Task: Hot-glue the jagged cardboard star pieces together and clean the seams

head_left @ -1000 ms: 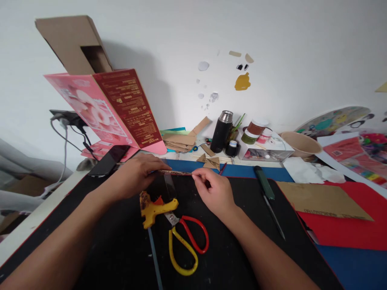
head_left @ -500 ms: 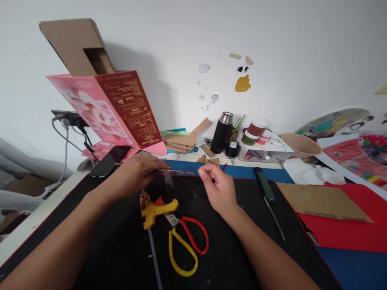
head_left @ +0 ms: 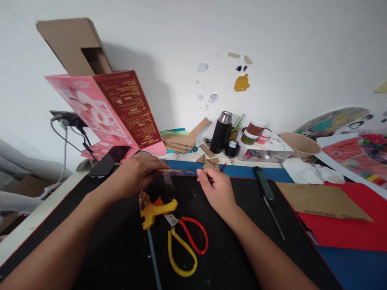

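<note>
1. While the left hand has its fingers closed on a cardboard piece, the right hand is just past the free end, thumb and fingers curled in narrow. From where I'm standing I can't tell if those fingertips meet or if there's anything tiny between them.

2. The cardboard's pretty much edge-on to me, up over the far part of the black mat, with its end poking out to the right, near the right thumb but looking just short of it.

3. Closer in there's a yellow glue gun with a bluish stick out the back. It overlaps the scissors, the ones with one red loop and one yellow.

4. Off to the right, a green-handled blade is lying point toward the person. Past that, a brown cardboard sheet is sitting on a red sheet.

5. Along the back: a phone by a big pink box, a pile of cardboard scraps, and a black flask standing upright.
</note>
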Available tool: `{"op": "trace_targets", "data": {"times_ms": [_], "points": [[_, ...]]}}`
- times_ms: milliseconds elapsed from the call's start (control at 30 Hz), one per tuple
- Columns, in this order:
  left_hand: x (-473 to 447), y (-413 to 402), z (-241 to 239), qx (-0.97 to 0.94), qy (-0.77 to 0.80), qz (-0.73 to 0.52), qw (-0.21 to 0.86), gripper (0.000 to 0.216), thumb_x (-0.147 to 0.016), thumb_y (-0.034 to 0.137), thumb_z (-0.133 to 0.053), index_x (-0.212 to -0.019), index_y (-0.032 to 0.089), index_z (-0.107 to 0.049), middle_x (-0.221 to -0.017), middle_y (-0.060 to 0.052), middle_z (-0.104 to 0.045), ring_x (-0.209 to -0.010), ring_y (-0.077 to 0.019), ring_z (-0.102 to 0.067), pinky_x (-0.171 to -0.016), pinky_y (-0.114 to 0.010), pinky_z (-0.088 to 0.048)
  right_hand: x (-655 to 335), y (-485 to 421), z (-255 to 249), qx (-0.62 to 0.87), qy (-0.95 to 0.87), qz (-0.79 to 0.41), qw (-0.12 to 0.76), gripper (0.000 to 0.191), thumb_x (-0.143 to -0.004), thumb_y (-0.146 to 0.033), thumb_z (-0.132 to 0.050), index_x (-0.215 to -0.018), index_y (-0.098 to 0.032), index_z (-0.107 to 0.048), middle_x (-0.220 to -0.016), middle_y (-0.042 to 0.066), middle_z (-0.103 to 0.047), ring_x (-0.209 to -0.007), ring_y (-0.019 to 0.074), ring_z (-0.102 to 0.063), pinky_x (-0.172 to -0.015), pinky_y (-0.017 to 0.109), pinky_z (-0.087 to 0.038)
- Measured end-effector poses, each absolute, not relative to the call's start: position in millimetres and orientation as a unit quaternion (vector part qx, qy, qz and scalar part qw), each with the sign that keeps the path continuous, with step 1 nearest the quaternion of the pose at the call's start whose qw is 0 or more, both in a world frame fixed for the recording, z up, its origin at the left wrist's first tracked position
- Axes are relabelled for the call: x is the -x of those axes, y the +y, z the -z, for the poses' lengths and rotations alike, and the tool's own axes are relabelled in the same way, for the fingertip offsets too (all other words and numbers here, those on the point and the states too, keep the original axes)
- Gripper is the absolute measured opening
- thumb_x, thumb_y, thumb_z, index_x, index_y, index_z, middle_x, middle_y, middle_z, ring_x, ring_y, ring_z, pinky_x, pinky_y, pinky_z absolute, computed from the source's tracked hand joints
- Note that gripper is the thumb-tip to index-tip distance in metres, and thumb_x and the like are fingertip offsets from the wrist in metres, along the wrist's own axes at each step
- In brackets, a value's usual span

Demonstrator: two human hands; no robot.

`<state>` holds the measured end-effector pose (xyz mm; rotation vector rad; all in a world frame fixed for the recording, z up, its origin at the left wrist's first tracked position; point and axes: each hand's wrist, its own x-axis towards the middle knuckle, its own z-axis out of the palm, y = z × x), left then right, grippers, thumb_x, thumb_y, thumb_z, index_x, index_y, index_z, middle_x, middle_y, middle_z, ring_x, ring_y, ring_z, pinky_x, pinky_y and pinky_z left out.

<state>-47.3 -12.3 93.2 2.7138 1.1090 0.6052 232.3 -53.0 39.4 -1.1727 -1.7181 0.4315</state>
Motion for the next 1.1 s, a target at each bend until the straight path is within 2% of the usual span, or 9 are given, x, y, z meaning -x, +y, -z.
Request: {"op": "trace_targets", "data": {"times_ms": [100,167,300,533,767,1100], "points": [[47.6,-12.3,-92.9,-0.905,0.367,-0.204,0.069,0.039,-0.096,0.011,-0.055,-0.121,0.028,-0.08,-0.109,-0.006,-0.082,-0.1,-0.0222,-0.075,-0.093,-0.035,-0.056,-231.2,-52.3,-38.9,0.477,-0.694,-0.218,0.492,0.02,-0.102,-0.031,-0.064,-0.084,-0.023,-0.064,-0.066,-0.003,-0.058,-0.057,0.0148,-0.055,-0.055,0.026,-0.042],[48.0,-12.1,-91.8,-0.905,0.365,-0.207,0.065,0.038,-0.096,0.011,-0.055,-0.12,0.027,-0.08,-0.108,-0.007,-0.082,-0.099,-0.0221,-0.075,-0.093,-0.035,-0.055,-230.6,-52.5,-37.5,0.47,-0.689,-0.235,0.498,0.008,-0.099,-0.031,-0.067,-0.096,-0.023,-0.067,-0.068,-0.005,-0.059,-0.056,0.0145,-0.055,-0.054,0.025,-0.043],[47.7,-12.5,-90.0,-0.907,0.361,-0.208,0.055,0.04,-0.095,0.011,-0.054,-0.121,0.027,-0.08,-0.107,-0.007,-0.082,-0.099,-0.0225,-0.074,-0.093,-0.036,-0.056,-229.8,-54.4,-33.8,0.462,-0.714,-0.217,0.479,0.011,-0.099,-0.029,-0.067,-0.108,-0.024,-0.068,-0.069,-0.006,-0.059,-0.057,0.0142,-0.057,-0.058,0.025,-0.044],[44.5,-14.7,-91.5,-0.91,0.363,-0.193,0.058,0.038,-0.095,0.014,-0.056,-0.12,0.029,-0.081,-0.108,-0.006,-0.082,-0.101,-0.0227,-0.074,-0.094,-0.035,-0.056,-230.0,-56.8,-31.0,0.456,-0.756,-0.147,0.446,0.01,-0.103,-0.027,-0.062,-0.108,-0.023,-0.07,-0.07,-0.004,-0.065,-0.056,0.0141,-0.059,-0.058,0.026,-0.042],[45.7,-14.1,-85.6,-0.909,0.363,-0.2,0.056,0.037,-0.095,0.015,-0.056,-0.12,0.028,-0.081,-0.109,-0.007,-0.082,-0.102,-0.0231,-0.074,-0.095,-0.036,-0.056,-230.9,-57.2,-31.9,0.465,-0.762,-0.123,0.434,0.012,-0.105,-0.028,-0.061,-0.1,-0.024,-0.071,-0.069,-0.002,-0.067,-0.056,0.0149,-0.061,-0.057,0.026,-0.041],[44.9,-15.3,-88.4,-0.906,0.371,-0.191,0.071,0.038,-0.095,0.014,-0.058,-0.119,0.03,-0.082,-0.111,-0.007,-0.082,-0.104,-0.0245,-0.074,-0.096,-0.038,-0.056,-233.6,-56.3,-32.7,0.45,-0.796,-0.084,0.396,0.014,-0.107,-0.024,-0.058,-0.102,-0.025,-0.071,-0.086,0.002,-0.081,-0.074,0.0196,-0.076,-0.066,0.028,-0.046]]}}
